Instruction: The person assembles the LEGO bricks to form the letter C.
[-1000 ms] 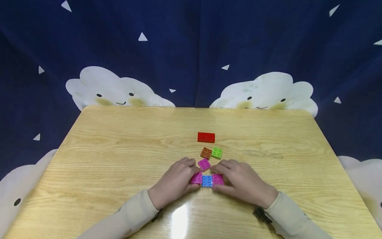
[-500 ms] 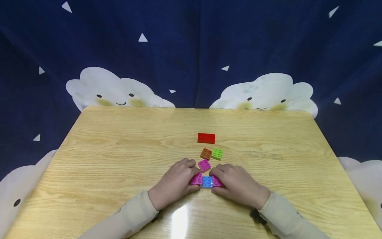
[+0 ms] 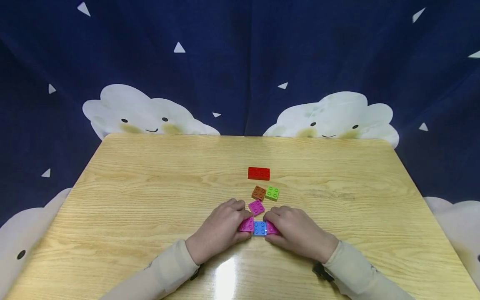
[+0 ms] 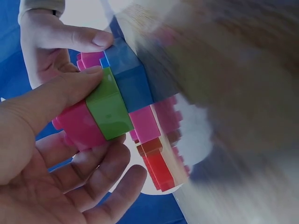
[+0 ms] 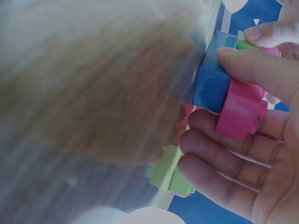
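Observation:
In the head view, a blue toy building brick [image 3: 260,228] sits between two pink bricks near the table's middle. My left hand [image 3: 221,223] holds the left pink brick [image 3: 246,225]; in the left wrist view a green brick [image 4: 110,105] lies between that pink brick [image 4: 81,125] and the blue one [image 4: 131,72], under my thumb. My right hand [image 3: 301,229] grips the right pink brick [image 3: 271,228], its thumb reaching the blue brick [image 5: 215,70] in the right wrist view. The bricks touch one another; exactly how they join is partly hidden by fingers.
Just beyond the hands lies a loose pink brick [image 3: 256,207]. Behind it are a brown brick [image 3: 258,192] and a light green brick [image 3: 272,193], side by side. Farther back sits a long red brick [image 3: 258,173]. A dark blue curtain [image 3: 240,62] hangs behind the wooden table [image 3: 157,166].
My right hand has shifted a little left and nearer me, covering more of the right pink brick. The left hand and the loose bricks look the same.

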`<state>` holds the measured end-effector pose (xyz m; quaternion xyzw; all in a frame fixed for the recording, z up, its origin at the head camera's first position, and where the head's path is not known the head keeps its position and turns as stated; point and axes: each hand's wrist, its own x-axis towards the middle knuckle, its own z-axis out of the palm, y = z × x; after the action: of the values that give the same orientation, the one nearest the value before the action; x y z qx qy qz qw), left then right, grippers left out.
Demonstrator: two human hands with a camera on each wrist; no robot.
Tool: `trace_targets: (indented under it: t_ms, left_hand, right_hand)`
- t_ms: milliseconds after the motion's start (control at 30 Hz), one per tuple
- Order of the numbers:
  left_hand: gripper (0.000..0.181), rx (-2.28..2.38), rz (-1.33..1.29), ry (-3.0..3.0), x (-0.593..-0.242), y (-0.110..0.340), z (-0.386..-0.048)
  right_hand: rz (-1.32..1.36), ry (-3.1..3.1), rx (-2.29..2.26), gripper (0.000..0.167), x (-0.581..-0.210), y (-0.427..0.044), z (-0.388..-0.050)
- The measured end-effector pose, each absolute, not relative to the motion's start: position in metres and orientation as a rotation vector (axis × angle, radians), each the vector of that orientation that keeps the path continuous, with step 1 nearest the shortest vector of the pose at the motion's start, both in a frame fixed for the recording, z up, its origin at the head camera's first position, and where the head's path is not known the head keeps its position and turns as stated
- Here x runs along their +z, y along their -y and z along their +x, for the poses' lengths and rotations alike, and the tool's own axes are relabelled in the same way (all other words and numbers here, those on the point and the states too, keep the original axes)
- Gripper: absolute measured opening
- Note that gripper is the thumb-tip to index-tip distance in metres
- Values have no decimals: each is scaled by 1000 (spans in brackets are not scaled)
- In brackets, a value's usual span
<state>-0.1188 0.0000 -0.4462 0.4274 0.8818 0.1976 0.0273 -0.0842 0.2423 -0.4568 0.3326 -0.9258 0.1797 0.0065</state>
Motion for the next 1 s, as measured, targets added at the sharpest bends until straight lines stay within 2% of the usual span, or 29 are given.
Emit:
trace_targets:
  t_ms: [433, 1000]
  left_hand:
    - [37, 617, 1306, -2711, -445, 0, -118]
    - [46, 617, 1254, -2687, -439, 0, -120]
  right_hand:
    - [1066, 2894, 576, 23, -456, -242, -85]
    - [1068, 2911, 574, 18, -454, -242, -86]
